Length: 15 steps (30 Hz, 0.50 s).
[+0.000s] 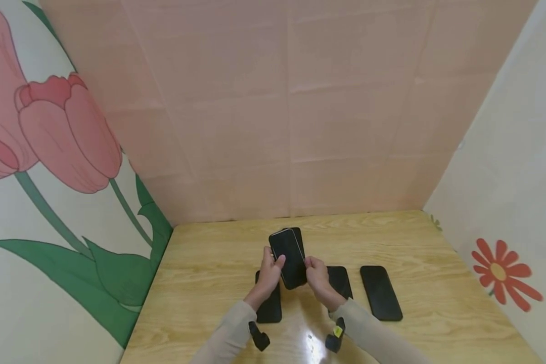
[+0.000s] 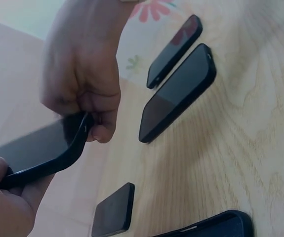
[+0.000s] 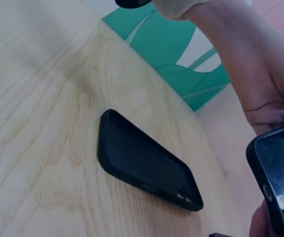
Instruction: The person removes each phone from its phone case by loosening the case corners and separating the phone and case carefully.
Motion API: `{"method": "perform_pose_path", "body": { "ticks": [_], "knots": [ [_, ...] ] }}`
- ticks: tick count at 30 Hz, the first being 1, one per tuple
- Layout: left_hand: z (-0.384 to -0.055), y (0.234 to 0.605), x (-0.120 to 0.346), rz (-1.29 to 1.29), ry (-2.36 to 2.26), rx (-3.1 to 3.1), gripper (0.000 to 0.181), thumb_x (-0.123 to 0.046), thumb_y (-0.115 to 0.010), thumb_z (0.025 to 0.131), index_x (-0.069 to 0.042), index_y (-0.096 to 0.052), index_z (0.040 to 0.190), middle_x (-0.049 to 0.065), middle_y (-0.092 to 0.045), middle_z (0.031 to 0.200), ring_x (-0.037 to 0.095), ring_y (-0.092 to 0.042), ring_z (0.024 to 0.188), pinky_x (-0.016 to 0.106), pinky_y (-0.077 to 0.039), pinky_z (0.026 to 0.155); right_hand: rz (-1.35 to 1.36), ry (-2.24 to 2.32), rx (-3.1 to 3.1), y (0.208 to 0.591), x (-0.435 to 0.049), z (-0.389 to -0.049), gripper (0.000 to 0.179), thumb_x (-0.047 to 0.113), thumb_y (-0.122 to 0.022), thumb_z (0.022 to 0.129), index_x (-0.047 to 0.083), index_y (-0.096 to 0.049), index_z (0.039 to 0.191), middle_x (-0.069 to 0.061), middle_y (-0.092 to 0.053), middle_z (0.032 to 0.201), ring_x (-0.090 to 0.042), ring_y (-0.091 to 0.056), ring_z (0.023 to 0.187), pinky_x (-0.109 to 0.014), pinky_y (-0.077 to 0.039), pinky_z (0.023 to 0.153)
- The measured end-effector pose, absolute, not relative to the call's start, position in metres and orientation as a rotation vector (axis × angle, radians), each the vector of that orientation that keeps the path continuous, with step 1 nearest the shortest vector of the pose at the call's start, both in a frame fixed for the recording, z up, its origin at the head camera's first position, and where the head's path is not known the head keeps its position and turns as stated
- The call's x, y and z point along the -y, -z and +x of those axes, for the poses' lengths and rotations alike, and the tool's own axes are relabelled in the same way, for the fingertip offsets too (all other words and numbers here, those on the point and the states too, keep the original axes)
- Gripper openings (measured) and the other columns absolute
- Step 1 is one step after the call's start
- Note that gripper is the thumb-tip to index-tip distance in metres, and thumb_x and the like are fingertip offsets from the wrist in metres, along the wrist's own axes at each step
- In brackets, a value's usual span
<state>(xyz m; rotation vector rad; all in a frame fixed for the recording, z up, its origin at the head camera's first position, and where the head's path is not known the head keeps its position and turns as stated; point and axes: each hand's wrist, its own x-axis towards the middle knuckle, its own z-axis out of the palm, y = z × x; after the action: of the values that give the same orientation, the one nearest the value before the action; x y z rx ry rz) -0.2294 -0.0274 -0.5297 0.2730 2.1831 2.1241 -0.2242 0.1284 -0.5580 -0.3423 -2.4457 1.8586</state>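
Three upright surfaces enclose the space I follow from my remote seat: a creased pink-beige backdrop (image 1: pixel 255 126), a white wall painted with pink tulips (image 1: pixel 9 212) on the left, and a white wall painted with a red flower (image 1: pixel 505 177) on the right. Below is a pale, wood-grained counter (image 1: pixel 200 283).

Above it, the bare left hand (image 1: pixel 268 273) grips a slim black smartphone with rounded corners (image 1: pixel 288 258), thumb over the glossy face. The bare right hand (image 1: pixel 318 277) pinches its right edge. The phone is raised and tilted, clear of the counter. I judge it stiff, fairly light yet dense, slick on the glass and likely to crack if dropped. Its dark rim looks rubbery, so I would hold the long sides and spare the screen.

Two black, glossy-faced phones (image 1: pixel 381 293) lie to the right, one partly hidden by the right arm; a lone black phone (image 2: pixel 113 212) lies towards the backdrop. Near the left forearm, a hollow black case with lens cut-outs (image 3: pixel 146 158) lies inner side up, probably light and bendy, best lifted by its rim.
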Motion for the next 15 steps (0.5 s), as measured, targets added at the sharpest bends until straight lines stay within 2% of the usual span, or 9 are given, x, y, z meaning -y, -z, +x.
{"method": "perform_pose_path", "body": {
  "ticks": [5, 10, 13, 15],
  "knots": [
    [-0.232, 0.54, 0.03, 0.264, -2.152, -2.154, 0.019, -0.008, -0.045, 0.105, 0.0, -0.037, 0.121, 0.015, -0.065, 0.102, 0.019, -0.064, 0.088, 0.031, -0.05, 0.078, -0.241, -2.005, 2.405, 0.559, -0.132, -0.222, 0.032, 0.004, -0.037, 0.106, 0.001, -0.049, 0.076, -0.003, -0.045, 0.073, -0.017, -0.044, 0.073, -0.029, -0.037, 0.066],
    [-0.221, 0.52, 0.033, 0.298, -2.143, -2.158, 0.018, -0.005, -0.043, 0.105, 0.005, -0.037, 0.118, 0.023, -0.066, 0.101, 0.029, -0.066, 0.09, 0.034, -0.052, 0.077, -0.194, -2.09, 2.406, 0.56, -0.137, -0.223, 0.033, 0.006, -0.037, 0.107, -0.003, -0.052, 0.079, -0.003, -0.046, 0.074, -0.017, -0.045, 0.073, -0.029, -0.038, 0.067],
    [-0.221, 0.52, 0.033, 0.274, -2.137, -2.169, 0.018, -0.006, -0.044, 0.105, 0.005, -0.038, 0.118, 0.023, -0.066, 0.099, 0.027, -0.066, 0.087, 0.033, -0.051, 0.074, -0.137, -2.177, 2.414, 0.562, -0.142, -0.224, 0.031, 0.007, -0.037, 0.107, -0.008, -0.059, 0.089, -0.004, -0.054, 0.078, -0.015, -0.051, 0.073, -0.029, -0.045, 0.067],
    [-0.225, 0.527, 0.033, 0.244, -2.124, -2.191, 0.019, -0.01, -0.044, 0.106, 0.004, -0.039, 0.118, 0.02, -0.065, 0.093, 0.023, -0.062, 0.078, 0.031, -0.049, 0.066, -0.066, -2.252, 2.418, 0.563, -0.146, -0.224, 0.031, 0.006, -0.036, 0.107, -0.011, -0.062, 0.102, -0.005, -0.061, 0.084, -0.015, -0.057, 0.077, -0.031, -0.05, 0.069]
  ]
}}
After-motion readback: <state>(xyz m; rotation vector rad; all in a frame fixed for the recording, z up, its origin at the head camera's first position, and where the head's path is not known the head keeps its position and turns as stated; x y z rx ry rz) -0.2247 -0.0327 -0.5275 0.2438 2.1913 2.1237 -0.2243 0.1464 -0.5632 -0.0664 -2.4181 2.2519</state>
